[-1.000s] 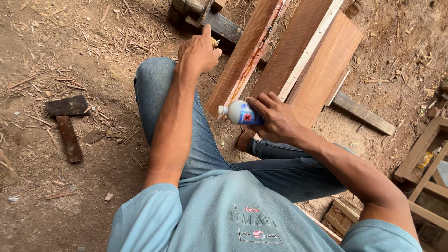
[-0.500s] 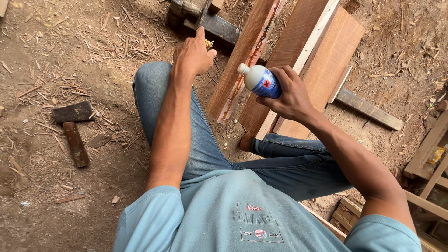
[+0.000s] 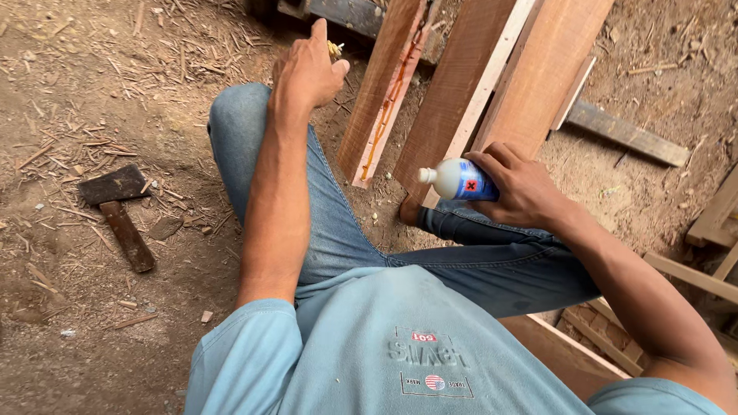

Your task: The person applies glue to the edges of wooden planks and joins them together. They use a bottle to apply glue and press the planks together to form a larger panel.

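I sit on a dirt floor in blue jeans and a light blue shirt. My right hand (image 3: 516, 184) grips a small white glue bottle (image 3: 453, 180) with a blue label, its nozzle pointing left over the near end of the boards. My left hand (image 3: 306, 71) rests above my raised knee, pinching a small yellowish bit (image 3: 335, 49) between thumb and fingers, close to a narrow reddish plank (image 3: 382, 92) that carries a thin yellowish line along its edge. Wider wooden boards (image 3: 500, 84) lean beside it to the right.
A hammer (image 3: 119, 211) with a dark head and wooden handle lies on the ground at left among wood chips. A dark metal piece (image 3: 346, 11) sits at the top. A loose slat (image 3: 626, 132) lies at right, and wooden frames (image 3: 711, 230) stand at the right edge.
My right hand has brought the glue bottle back down from over the boards toward my leg. My left hand has stayed by the narrow plank.
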